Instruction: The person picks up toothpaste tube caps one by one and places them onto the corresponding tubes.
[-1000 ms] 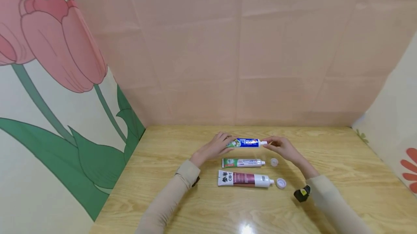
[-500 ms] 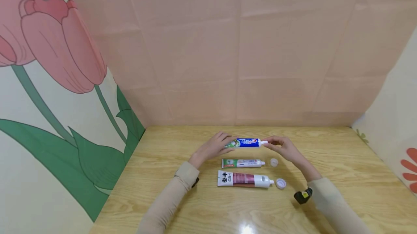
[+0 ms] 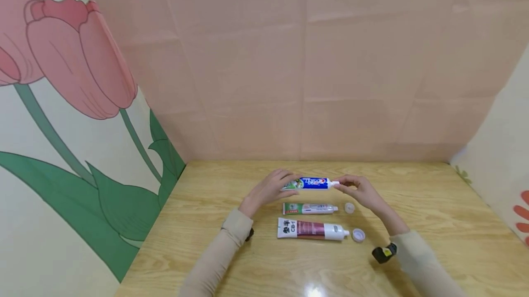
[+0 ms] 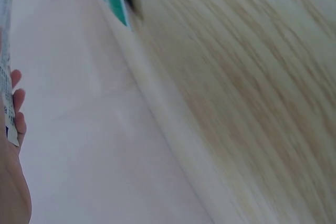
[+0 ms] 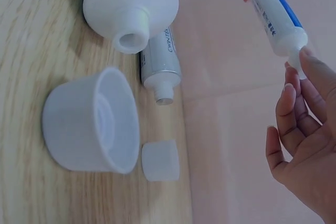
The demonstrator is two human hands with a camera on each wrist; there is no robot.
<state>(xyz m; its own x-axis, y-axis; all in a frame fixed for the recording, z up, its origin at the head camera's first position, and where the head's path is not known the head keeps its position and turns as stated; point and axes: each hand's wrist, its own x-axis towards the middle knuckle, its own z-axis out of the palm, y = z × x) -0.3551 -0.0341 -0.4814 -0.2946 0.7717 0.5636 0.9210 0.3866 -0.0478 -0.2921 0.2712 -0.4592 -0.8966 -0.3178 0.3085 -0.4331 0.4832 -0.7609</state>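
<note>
A blue and white toothpaste tube (image 3: 315,183) is held level above the far part of the table. My left hand (image 3: 270,187) grips its green printed tail end, fingers over the top and thumb below. My right hand (image 3: 360,191) pinches the small white tip (image 5: 296,66) at the other end between thumb and fingers; the fingertips partly hide it. Below lie a green and white toothpaste tube (image 3: 312,208) and a larger maroon and white one (image 3: 312,229), both with bare nozzles pointing right. In the left wrist view, only part of the left hand (image 4: 16,177) shows at the edge.
A small white cap (image 3: 349,207) lies off the green tube's nozzle. A wider white cap (image 3: 358,235) sits beside the maroon tube's nozzle, its hollow side showing. The wooden table (image 3: 206,196) ends at a pink backdrop (image 3: 248,81), with flower-printed walls on both sides.
Both hands stay on the blue tube at nearly the same spot. The tube has rolled slightly, showing more of its red logo. The tubes and caps on the table lie as before.
</note>
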